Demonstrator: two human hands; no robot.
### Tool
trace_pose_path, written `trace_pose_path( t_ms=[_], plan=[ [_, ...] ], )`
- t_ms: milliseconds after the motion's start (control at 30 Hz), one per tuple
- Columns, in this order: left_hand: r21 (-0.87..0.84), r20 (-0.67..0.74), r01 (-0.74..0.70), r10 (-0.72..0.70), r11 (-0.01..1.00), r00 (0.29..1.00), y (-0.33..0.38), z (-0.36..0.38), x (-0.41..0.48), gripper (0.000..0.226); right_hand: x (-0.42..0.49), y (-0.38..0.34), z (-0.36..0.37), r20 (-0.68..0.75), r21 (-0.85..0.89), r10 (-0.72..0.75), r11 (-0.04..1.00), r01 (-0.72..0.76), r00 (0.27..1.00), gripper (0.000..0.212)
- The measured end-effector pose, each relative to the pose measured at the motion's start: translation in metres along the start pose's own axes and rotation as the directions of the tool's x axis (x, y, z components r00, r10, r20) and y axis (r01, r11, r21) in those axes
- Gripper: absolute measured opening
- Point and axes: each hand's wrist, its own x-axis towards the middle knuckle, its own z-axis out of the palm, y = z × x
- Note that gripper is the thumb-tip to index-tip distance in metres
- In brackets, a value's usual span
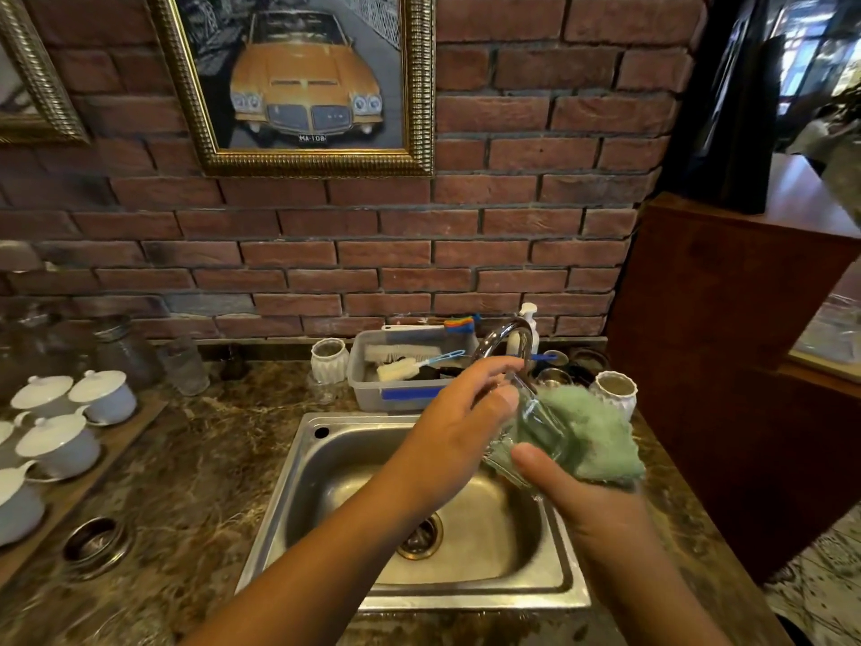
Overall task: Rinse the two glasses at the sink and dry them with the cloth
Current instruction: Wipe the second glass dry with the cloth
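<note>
A clear glass (536, 424) is held tilted above the right side of the steel sink (335, 463). My left hand (454, 426) grips its upper rim with curled fingers. My right hand (573, 491) holds the green cloth (591, 435) against the glass from below and behind, thumb on the front of the glass. The curved tap (505, 340) stands just behind the hands. Another clear glass (186, 366) stands on the counter at the back left.
A plastic tub (396, 394) with brushes sits behind the sink. White ribbed cups (328, 359) (615, 389) flank it. Several lidded white cups (56, 440) rest on a wooden tray at the left. A round metal hole (95, 545) is set in the marble counter.
</note>
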Motion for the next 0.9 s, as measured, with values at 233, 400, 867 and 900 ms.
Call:
trace_pose_path(
  t_ms=[233, 400, 867, 900],
  plan=[
    [0.016, -0.036, 0.203, -0.203, 0.979, 0.979, 0.014, 0.000, 0.010, 0.045, 0.008, 0.007, -0.015, 0.235, -0.590, -0.405, 0.663, 0.461, 0.884, 0.080],
    [0.004, -0.166, 0.064, -0.062, 0.998, 0.984, 0.014, 0.003, 0.007, 0.043, 0.009, -0.001, -0.011, 0.276, -0.569, -0.439, 0.642, 0.514, 0.855, 0.078],
    [0.131, 0.008, -0.286, 0.287, 0.949, 0.958, 0.013, -0.014, -0.005, 0.042, 0.001, 0.009, 0.003, 0.392, 0.515, 0.237, 0.744, -0.426, 0.889, 0.083],
    [0.123, 0.022, -0.272, 0.272, 0.954, 0.962, 0.013, -0.015, -0.006, 0.043, 0.001, 0.010, 0.002, 0.378, 0.492, 0.243, 0.765, -0.416, 0.893, 0.086]
  ],
)
